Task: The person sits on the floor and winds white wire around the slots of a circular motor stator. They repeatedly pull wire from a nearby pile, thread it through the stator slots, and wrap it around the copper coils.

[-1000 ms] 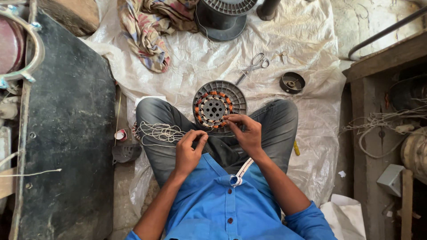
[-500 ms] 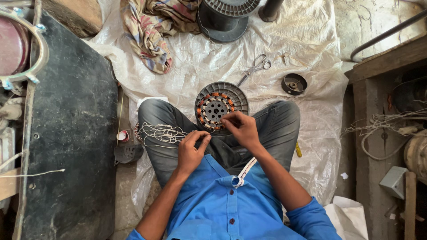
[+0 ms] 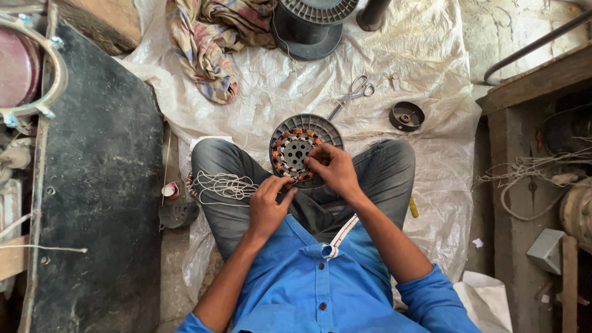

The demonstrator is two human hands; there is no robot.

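Both hands are working right over the lap, centre of the frame. Left hand (image 3: 269, 205) sits a bit lower and nearer the body, fingers curled in and pinched together; looks like it's pinching a bit of the white string, though honestly I can't tell for sure what's between the fingertips. Right hand (image 3: 331, 169) is higher up, fingers bunched and pressing on the lower right edge of the stator (image 3: 295, 150), so it's the closer hand, already touching it.

That stator is a round dark disc with orange-copper windings in a ring, propped between the knees, just up-frame from both hands. Being round, it has no real long axis; its face tilts up toward the camera. From the left hand it lies up and to the right.

A loose bundle of white string (image 3: 223, 185) rests on the thigh at centre-left, just beside the left hand.

Farther up, on the white plastic sheet (image 3: 425, 68), scissors (image 3: 353, 94) lie just beyond the stator, with a small black round cap (image 3: 407, 116) to the right. At the top edge are a big black wire spool (image 3: 311, 24) and a striped cloth (image 3: 209, 43) in the upper left.
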